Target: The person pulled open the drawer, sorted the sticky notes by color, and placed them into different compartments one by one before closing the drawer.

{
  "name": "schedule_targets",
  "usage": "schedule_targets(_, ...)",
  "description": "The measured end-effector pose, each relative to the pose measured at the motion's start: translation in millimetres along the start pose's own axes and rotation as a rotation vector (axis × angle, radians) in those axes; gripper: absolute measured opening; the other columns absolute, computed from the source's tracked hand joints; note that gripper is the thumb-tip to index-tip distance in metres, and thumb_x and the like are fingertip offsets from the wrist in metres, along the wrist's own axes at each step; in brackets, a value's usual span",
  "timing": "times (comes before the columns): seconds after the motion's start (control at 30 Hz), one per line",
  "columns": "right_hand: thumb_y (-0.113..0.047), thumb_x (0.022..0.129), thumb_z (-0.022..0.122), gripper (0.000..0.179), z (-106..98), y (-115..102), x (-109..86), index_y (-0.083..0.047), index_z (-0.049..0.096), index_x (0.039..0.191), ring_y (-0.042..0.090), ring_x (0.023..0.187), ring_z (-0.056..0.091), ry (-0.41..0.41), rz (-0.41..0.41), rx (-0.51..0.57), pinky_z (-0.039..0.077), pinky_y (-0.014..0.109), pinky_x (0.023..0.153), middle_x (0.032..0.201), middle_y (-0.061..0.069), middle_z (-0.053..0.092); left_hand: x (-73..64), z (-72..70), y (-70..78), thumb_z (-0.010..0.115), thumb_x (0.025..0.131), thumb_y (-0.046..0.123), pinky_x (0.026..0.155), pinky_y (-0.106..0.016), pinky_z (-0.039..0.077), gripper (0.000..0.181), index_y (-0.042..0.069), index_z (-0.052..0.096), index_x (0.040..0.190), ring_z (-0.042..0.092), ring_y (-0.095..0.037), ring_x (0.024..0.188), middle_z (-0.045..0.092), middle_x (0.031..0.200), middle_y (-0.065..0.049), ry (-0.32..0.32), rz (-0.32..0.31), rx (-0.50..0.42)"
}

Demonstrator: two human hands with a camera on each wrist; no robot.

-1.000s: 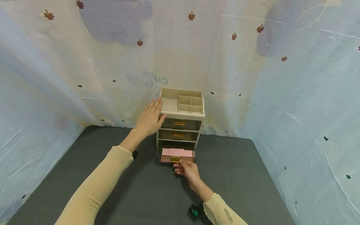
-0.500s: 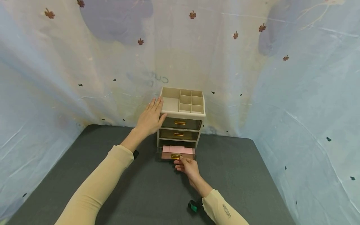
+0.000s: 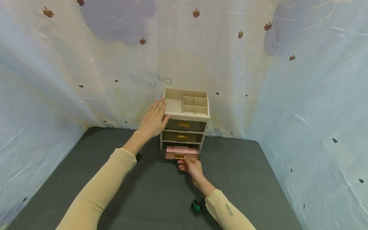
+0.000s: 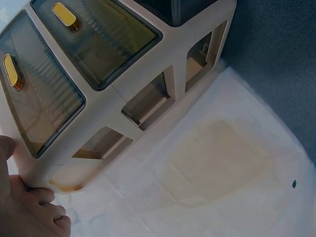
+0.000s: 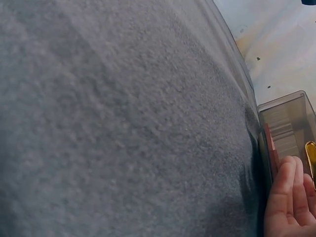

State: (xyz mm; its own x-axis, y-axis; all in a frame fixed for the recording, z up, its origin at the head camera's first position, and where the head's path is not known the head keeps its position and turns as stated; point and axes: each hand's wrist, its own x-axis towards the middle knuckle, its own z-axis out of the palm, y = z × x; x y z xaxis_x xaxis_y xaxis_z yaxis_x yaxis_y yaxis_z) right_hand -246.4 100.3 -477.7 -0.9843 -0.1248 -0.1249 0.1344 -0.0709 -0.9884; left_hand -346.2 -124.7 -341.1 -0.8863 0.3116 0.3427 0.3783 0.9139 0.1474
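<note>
A cream desktop organizer (image 3: 187, 117) with gold-handled, smoky see-through drawers stands at the back of the table. Its bottom drawer (image 3: 169, 156) is partly pulled out and holds flat pink pieces (image 3: 184, 149). My right hand (image 3: 194, 169) pinches the right end of that drawer's gold handle (image 3: 179, 156) between thumb and index finger, the other fingers loose below. In the right wrist view, fingertips (image 5: 291, 163) lie against the drawer front. My left hand (image 3: 153, 121) rests on the organizer's upper left edge, fingers straight, thumb at the front corner.
The organizer's top tray (image 3: 173, 105) has several compartments. Beneath it, two upper drawers (image 3: 192, 126) are closed. A patterned curtain (image 3: 230, 70) hangs behind and beside the dark table (image 3: 244, 179). A black and green strap (image 3: 196, 205) shows by my right wrist.
The bottom drawer has slid further into the organizer, with my right hand moving forward along with it. My left hand has stayed on the organizer's edge.
</note>
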Motion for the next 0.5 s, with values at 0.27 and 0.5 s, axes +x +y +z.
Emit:
schedule_targets(0.27, -0.022, 0.112, 0.052, 0.040, -4, 23, 28.1, 0.013, 0.067, 0.125, 0.025, 0.089, 0.077, 0.017, 0.023, -0.001, 0.063, 0.043, 0.085, 0.113, 0.027, 0.074, -1.6, -1.7, 0.8, 0.031, 0.113, 0.049, 0.130, -0.048, 0.007, 0.074, 0.003, 0.009, 0.167, 0.004, -0.034, 0.161, -0.002, 0.174, -0.010, 0.002, -0.008, 0.000)
schedule_targets(0.5, -0.023, 0.111, 0.054, 0.041, -2, 22, 34.9, 0.012, 0.066, 0.128, 0.016, 0.080, 0.075, 0.054, 0.016, 0.002, 0.063, 0.036, 0.079, 0.109, 0.022, 0.077, -1.6, -1.6, 2.0, 0.032, 0.113, 0.049, 0.130, -0.048, 0.009, 0.074, 0.004, 0.010, 0.167, 0.002, -0.032, 0.161, 0.000, 0.175, -0.009, 0.004, -0.016, 0.004)
